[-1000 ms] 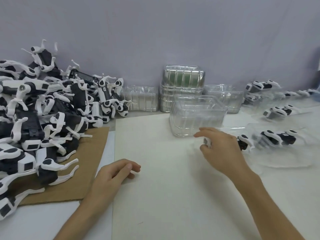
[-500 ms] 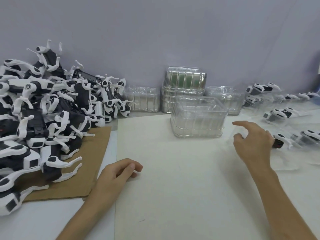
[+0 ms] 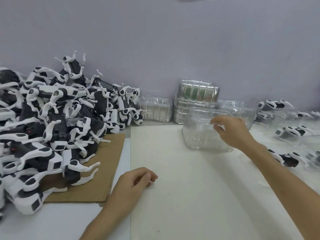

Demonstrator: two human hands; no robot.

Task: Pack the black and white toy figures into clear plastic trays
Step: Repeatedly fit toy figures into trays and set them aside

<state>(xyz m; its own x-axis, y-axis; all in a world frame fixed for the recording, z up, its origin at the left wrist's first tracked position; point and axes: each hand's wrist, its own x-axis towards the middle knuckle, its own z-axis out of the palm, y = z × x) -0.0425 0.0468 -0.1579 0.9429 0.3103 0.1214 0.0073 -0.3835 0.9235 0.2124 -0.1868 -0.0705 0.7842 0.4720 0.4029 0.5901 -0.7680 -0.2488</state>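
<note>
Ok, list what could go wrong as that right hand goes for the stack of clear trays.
1. The right hand reaches the top of the nested stack of clear plastic trays; several may lift together instead of one.
2. The light stack could slide or tip on the white sheet.
3. The heaped pile of black and white toy figures overhangs the brown cardboard; figures might tumble.

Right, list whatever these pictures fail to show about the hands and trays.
- Head view: whether the right hand grips the nearest tray stack; the fingers are blurred.
- Left hand: curled fingers hide the palm.
- Toy pile: cut off by the left edge.
- Packed trays at right: blurred.
</note>
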